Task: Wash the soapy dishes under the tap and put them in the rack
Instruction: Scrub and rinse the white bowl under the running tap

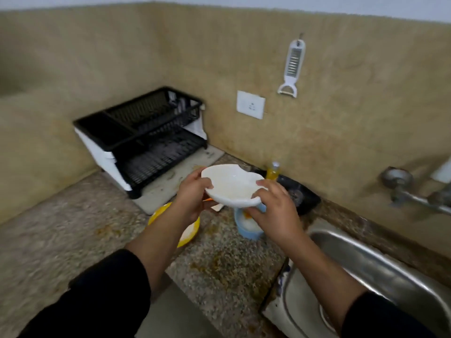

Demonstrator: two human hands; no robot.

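Here, white bowl (pixel 233 185) soapy inside, both hands gripping rim.

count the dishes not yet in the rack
3: a white bowl held above the counter, a yellow dish on the counter to its left, a blue bowl just below the white one. Others may be hidden.

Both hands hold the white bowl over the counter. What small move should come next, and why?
Probably carry the white bowl rightward over the sink, toward the tap: its inside looks filmy, the dish rack appears empty, and the left hand and right hand grip its rim.
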